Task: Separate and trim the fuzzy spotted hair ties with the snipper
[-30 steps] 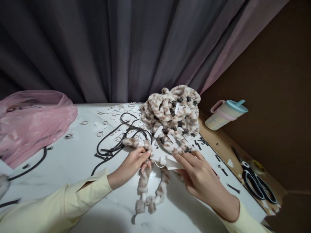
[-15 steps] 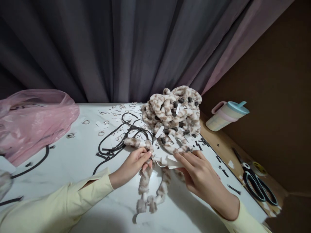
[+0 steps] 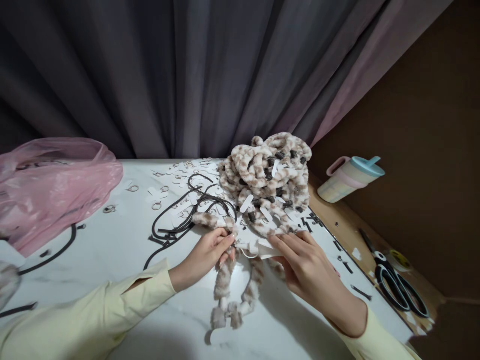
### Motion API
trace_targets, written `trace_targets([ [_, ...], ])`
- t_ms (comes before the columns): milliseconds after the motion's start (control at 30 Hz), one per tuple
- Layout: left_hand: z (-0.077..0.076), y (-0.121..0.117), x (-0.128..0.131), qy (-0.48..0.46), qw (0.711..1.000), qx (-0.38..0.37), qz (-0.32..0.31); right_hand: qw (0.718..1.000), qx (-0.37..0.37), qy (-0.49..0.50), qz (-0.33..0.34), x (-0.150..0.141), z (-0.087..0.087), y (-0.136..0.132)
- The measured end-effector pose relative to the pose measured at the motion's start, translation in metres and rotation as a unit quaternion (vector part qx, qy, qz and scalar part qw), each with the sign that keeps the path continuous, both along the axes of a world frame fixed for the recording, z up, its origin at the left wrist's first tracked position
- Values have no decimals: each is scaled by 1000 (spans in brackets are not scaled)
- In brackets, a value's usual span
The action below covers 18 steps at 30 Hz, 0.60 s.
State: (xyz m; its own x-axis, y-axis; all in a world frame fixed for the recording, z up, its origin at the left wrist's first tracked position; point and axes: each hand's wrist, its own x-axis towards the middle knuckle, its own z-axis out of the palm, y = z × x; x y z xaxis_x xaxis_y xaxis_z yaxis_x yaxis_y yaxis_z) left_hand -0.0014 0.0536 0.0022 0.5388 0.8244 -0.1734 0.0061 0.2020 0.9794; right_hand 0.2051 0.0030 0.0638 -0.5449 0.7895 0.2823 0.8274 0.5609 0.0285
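Note:
My left hand [image 3: 213, 252] is closed in a pinch on a brown-and-white plush strap [image 3: 224, 280]. The strap's lower part hangs in a loop over the table, with a white tag at the bottom. Wrapped in my right hand [image 3: 315, 275] is a white glue gun [image 3: 258, 248], with a thin wire loop under its front. Its nozzle points left and ends close to my left fingertips. Whether the nozzle touches the strap is hidden by the fingers.
Behind my hands lies a pile of plush straps [image 3: 270, 175] with white tags. Black cords [image 3: 168, 200] and metal rings [image 3: 156, 206] are scattered to its left. A pink plastic bag [image 3: 56, 190] sits far left. Scissors [image 3: 399, 285] and a lidded cup [image 3: 347, 180] stand on the right.

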Motion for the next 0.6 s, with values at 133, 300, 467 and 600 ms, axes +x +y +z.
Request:
trace_targets([
  [133,-3,-1,0,-8,1000,2,-4,1000,3,-1,4,0,0,0],
  [300,-4,-2,0,4,1000,16,-3,1000,2,-7,5,0,0,0],
  [467,-3,-5,0,35,998,51,2,1000,1,-6,6,-1,0,0],
  [600,-6,-5,-1,54,995,83,13,1000,5,-4,7,-2,-1,0],
])
